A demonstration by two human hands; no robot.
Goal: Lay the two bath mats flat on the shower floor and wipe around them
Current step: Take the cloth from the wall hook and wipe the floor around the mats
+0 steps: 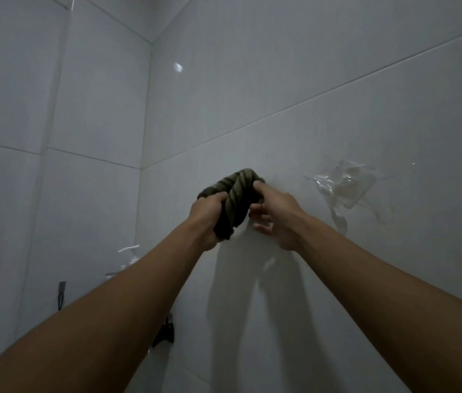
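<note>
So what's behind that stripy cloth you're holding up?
Behind the stripy cloth is the white tiled wall, and the hands' shadow falls on it below. The left hand grips the cloth; the right hand touches its top. The wall patch right behind it is covered.

Single head-worn view, facing forward at a tiled wall corner (145,165), close range.

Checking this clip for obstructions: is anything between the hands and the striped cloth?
Nothing visible. The left hand already grips the striped cloth, and the right hand touches its other side, up against the tiled wall.
</note>
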